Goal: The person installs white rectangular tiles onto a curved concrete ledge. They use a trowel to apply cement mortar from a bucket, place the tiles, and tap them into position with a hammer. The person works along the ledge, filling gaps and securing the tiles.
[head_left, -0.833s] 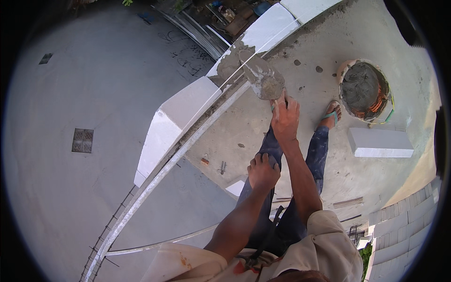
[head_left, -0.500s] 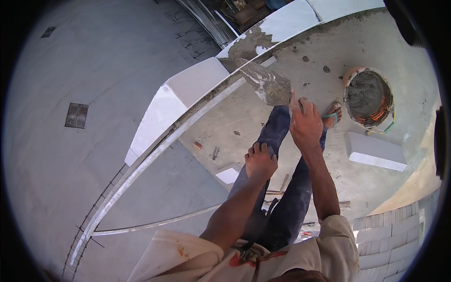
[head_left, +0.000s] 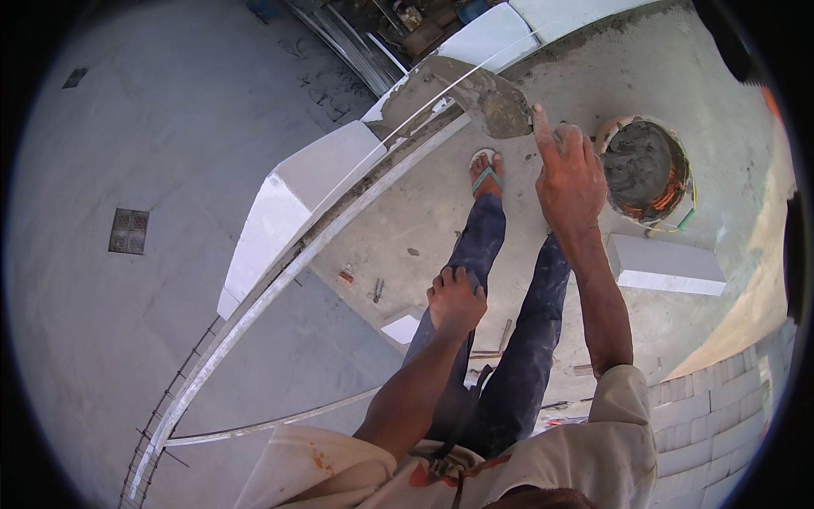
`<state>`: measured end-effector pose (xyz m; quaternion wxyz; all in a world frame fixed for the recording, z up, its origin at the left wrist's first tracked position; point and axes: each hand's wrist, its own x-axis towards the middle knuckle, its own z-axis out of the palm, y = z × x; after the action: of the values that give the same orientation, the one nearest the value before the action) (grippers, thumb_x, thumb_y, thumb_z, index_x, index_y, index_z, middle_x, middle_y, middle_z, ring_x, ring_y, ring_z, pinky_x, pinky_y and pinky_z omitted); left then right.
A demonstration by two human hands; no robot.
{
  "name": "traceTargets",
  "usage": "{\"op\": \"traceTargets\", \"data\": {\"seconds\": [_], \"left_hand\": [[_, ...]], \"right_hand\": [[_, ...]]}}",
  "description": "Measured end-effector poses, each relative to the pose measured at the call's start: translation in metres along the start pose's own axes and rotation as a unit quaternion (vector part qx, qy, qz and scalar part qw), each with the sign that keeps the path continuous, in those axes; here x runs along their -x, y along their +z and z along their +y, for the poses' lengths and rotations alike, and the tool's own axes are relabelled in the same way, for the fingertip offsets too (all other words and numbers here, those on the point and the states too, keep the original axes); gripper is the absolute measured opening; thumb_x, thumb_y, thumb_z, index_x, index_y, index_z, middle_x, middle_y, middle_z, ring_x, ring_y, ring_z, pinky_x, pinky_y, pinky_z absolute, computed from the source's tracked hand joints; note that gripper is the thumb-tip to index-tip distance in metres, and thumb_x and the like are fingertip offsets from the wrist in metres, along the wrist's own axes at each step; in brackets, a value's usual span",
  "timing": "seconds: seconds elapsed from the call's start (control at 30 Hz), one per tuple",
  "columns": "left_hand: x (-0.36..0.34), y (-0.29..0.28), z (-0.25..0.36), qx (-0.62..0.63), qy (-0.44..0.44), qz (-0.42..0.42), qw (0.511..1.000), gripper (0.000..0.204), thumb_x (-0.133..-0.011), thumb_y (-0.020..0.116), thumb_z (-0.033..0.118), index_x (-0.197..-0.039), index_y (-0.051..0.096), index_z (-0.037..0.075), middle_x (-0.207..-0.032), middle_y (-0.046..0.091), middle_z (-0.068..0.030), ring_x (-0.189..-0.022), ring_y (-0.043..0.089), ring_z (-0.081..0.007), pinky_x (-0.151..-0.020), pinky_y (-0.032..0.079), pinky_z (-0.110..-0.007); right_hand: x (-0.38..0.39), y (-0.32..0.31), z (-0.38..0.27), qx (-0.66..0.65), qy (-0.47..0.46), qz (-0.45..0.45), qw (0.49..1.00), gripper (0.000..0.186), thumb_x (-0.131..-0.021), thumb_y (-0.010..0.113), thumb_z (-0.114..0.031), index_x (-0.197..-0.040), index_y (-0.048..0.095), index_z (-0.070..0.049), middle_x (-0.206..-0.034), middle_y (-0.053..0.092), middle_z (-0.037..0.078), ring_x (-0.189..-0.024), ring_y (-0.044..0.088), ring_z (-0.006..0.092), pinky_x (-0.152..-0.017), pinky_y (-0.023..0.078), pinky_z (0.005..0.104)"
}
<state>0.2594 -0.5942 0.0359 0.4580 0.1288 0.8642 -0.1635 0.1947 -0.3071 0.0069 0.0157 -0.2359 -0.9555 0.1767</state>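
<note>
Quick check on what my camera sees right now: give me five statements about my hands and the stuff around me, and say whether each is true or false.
1. The right hand holds a trowel. True.
2. The left hand grips a hammer. False: it rests on the left leg around the knee, holding no tool.
3. The round bucket is empty. False: there is grey mortar in it.
4. A white block lies on the floor near the bucket. True.
5. The visible foot wears a closed boot. False: it wears an open sandal with greenish straps.
</note>
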Motion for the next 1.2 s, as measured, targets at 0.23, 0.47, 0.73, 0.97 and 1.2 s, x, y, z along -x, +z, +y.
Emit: {"op": "traceTargets", "data": {"seconds": [0.23,0.47,0.73,0.97,1.2], "left_hand": [[-0.004,-0.004,0.008,-0.020,0.008,-0.012,1.000,0.063,-0.093,0.070,0.041,-0.144,0.057,0.007,-0.146,0.055,-0.0149,-0.135,0.053,-0.0366,-0.113,0.043,-0.050],[0.001,-0.001,0.017,-0.046,-0.001,-0.024,0.999,0.063,-0.096,0.068,0.043,-0.149,0.055,0.010,-0.150,0.054,-0.0141,-0.138,0.053,-0.0351,-0.113,0.045,-0.050],[0.001,0.004,0.018,-0.068,0.005,-0.010,0.998,0.063,-0.095,0.070,0.043,-0.147,0.057,0.010,-0.148,0.055,-0.0138,-0.137,0.053,-0.0354,-0.112,0.045,-0.050],[0.003,0.009,0.018,-0.076,0.026,0.019,0.997,0.060,-0.093,0.072,0.041,-0.143,0.060,0.010,-0.145,0.058,-0.0136,-0.133,0.057,-0.0358,-0.110,0.046,-0.052],[0.005,0.008,0.023,-0.078,0.014,0.018,0.997,0.061,-0.092,0.073,0.041,-0.142,0.060,0.010,-0.143,0.059,-0.0136,-0.132,0.058,-0.0366,-0.109,0.047,-0.053]], "right_hand": [[0.064,0.052,0.018,-0.217,0.120,0.027,0.968,0.046,-0.090,0.070,0.001,-0.136,0.063,-0.004,-0.116,0.060,0.018,-0.106,0.064,0.0404,-0.089,0.054,0.0474],[0.182,0.036,0.065,-0.300,0.344,-0.055,0.888,0.038,-0.098,0.071,-0.022,-0.125,0.063,0.003,-0.112,0.069,0.029,-0.103,0.068,0.0499,-0.086,0.055,0.0539],[0.164,0.073,0.247,-0.006,0.433,-0.174,0.884,0.031,-0.098,0.067,-0.025,-0.116,0.069,0.001,-0.108,0.074,0.028,-0.102,0.075,0.0465,-0.087,0.061,0.0549],[0.122,0.118,0.282,0.165,0.279,-0.196,0.926,0.020,-0.099,0.058,-0.010,-0.108,0.071,0.003,-0.098,0.074,0.022,-0.087,0.079,0.0378,-0.068,0.066,0.0434],[0.129,0.106,0.242,0.004,0.290,-0.303,0.908,0.023,-0.093,0.068,-0.017,-0.102,0.077,0.002,-0.101,0.077,0.027,-0.090,0.079,0.0393,-0.074,0.066,0.0467]]}}
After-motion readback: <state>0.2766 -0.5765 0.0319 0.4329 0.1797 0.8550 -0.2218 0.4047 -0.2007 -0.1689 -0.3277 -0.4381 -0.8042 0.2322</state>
